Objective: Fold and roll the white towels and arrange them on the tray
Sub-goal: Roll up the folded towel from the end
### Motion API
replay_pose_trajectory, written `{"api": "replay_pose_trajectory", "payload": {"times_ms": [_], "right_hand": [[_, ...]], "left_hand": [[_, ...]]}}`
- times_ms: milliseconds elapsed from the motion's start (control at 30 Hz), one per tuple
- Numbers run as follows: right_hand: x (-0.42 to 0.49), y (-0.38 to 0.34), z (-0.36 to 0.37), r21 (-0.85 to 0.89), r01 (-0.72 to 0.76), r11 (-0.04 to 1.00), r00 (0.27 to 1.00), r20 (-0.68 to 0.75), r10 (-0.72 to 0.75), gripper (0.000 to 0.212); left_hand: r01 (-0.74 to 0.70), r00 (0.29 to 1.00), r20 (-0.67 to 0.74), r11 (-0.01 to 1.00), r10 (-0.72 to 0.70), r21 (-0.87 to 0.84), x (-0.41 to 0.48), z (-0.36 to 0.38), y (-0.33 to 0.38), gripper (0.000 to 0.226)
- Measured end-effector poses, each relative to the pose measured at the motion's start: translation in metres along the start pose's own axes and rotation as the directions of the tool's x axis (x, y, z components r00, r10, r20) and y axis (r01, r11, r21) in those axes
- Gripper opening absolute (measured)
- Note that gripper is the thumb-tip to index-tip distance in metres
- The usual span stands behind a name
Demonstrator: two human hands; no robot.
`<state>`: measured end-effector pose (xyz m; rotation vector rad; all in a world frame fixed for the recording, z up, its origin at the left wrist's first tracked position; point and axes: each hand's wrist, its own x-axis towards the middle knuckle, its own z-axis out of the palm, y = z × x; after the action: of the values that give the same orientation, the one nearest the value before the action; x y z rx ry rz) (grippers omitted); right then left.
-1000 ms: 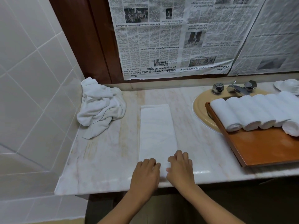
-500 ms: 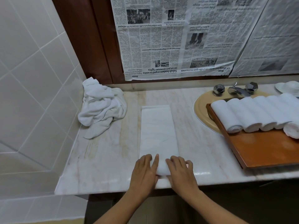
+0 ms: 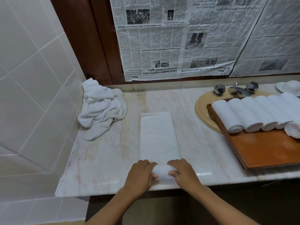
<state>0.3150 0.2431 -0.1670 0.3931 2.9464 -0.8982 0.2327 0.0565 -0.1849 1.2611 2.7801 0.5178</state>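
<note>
White folded towel strip on marble bench: near end, flat moments ago, now curled into small roll, gripped by left hand and right hand, apparently snugly. Rolling stage begun.

Dim, diffuse indoor light; faint glare on the counter at 5 o'clock; shadows soft; wide-angle bending at the edges.

Single view: head cam, wide-angle, faces fwd & down at the table from its near edge, close in. Left hand & right hand sit bottom-centre; tray cropped at rt edge of frame.
</note>
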Motion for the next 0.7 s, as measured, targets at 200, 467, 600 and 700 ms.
{"api": "replay_pose_trajectory", "payload": {"times_ms": [200,467,600,700], "right_hand": [[0.022,-0.013,-0.002,-0.082,-0.179,0.981,0.983,0.024,0.181,0.028],[-0.005,-0.014,0.018,-0.365,0.119,0.923,0.935,-0.273,-0.228,0.036],[-0.02,-0.003,0.028,-0.396,0.154,0.905,0.922,-0.273,-0.276,0.034],[-0.02,0.001,0.029,-0.465,0.175,0.868,0.937,-0.193,-0.292,0.056]], "left_hand": [[0.257,0.957,0.176,0.955,-0.23,-0.148,0.025,-0.01,0.005,0.034],[0.103,0.989,-0.116,0.989,-0.091,0.106,0.006,0.002,0.019,0.031],[0.027,0.987,-0.162,0.995,-0.012,0.094,-0.016,0.013,0.017,0.053],[0.018,0.995,-0.1,0.991,-0.005,0.135,-0.02,0.013,0.016,0.067]]}}
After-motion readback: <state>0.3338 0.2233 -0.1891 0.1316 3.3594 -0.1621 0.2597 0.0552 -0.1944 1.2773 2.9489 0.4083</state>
